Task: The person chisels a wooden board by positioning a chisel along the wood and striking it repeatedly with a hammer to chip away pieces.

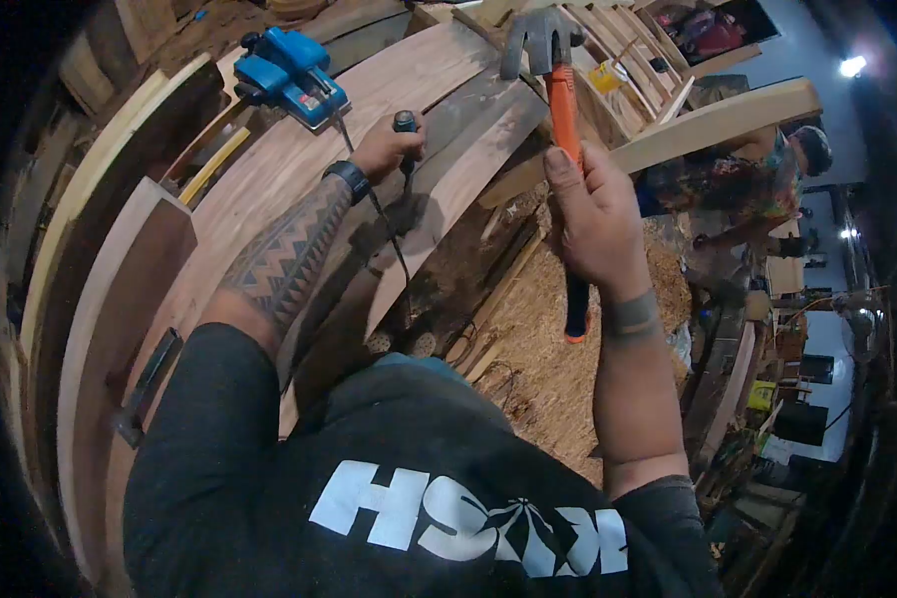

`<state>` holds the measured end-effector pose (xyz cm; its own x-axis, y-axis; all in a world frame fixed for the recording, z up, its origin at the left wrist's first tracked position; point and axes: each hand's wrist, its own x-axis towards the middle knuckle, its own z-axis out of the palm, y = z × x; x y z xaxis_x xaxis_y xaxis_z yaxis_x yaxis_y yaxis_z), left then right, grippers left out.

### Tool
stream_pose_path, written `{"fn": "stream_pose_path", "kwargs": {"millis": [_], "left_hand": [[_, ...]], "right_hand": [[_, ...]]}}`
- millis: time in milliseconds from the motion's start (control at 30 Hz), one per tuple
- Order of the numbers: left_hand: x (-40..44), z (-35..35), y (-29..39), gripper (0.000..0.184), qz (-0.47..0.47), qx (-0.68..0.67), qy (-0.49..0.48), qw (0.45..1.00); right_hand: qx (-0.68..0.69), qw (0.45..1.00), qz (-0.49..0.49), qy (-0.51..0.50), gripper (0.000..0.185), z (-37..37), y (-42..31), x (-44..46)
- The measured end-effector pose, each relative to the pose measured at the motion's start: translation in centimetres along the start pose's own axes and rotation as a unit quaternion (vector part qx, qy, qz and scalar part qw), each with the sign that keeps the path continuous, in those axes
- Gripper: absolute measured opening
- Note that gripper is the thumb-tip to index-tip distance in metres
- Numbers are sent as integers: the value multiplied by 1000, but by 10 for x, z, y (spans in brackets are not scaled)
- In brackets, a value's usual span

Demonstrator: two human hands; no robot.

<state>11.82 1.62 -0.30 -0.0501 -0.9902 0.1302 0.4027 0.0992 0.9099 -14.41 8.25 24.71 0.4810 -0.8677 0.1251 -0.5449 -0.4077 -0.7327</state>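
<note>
My left hand (377, 151) is closed round a dark-handled chisel (405, 122), its rounded butt pointing up. The chisel's lower end is close to the wood, but I cannot tell if it touches. Beneath it lies a broad curved plank (409, 75) with a dark band along one side. My right hand (598, 224) grips a claw hammer (563, 105) by its orange and dark handle. The hammer's metal head is raised, apart from the chisel. Beside my left hand, a blue electric planer (287, 82) rests on the wood, its cord running past my wrist.
Several curved timbers (100, 299) stand along the left. A dark metal tool (149, 384) lies by my left elbow. Wood shavings (558, 379) cover the floor. A long pale beam (718, 120) extends right, near another person (738, 179) bending over. Wooden frames (618, 65) lie beyond.
</note>
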Motion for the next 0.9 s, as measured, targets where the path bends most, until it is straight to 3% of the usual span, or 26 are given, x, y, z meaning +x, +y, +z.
{"fn": "stream_pose_path", "kwargs": {"millis": [367, 500, 600, 667, 767, 800, 900], "left_hand": [[-10, 12, -8, 14, -3, 44, -4, 999], [-9, 9, -11, 15, -12, 17, -7, 1000], [-9, 6, -15, 12, -5, 10, 7, 1000], [-35, 30, 21, 14, 46, 95, 51, 993], [-25, 19, 6, 16, 19, 38, 53, 998], [-19, 7, -7, 16, -11, -15, 53, 998], [-18, 3, -8, 17, 0, -39, -4, 999]], "right_hand": [[-24, 993, -106, 36, 35, -12, -60, -1], [-129, 979, -145, 67, 36, -1, -64, 6], [-257, 942, -203, 67, 41, 45, -17, 15], [-262, 953, -71, -137, 46, 74, 42, 29], [-262, 944, 14, -199, 47, 61, 14, 30], [-242, 954, -18, -174, 47, 58, 24, 38], [-133, 985, -102, -29, 44, 34, -47, 35]]}}
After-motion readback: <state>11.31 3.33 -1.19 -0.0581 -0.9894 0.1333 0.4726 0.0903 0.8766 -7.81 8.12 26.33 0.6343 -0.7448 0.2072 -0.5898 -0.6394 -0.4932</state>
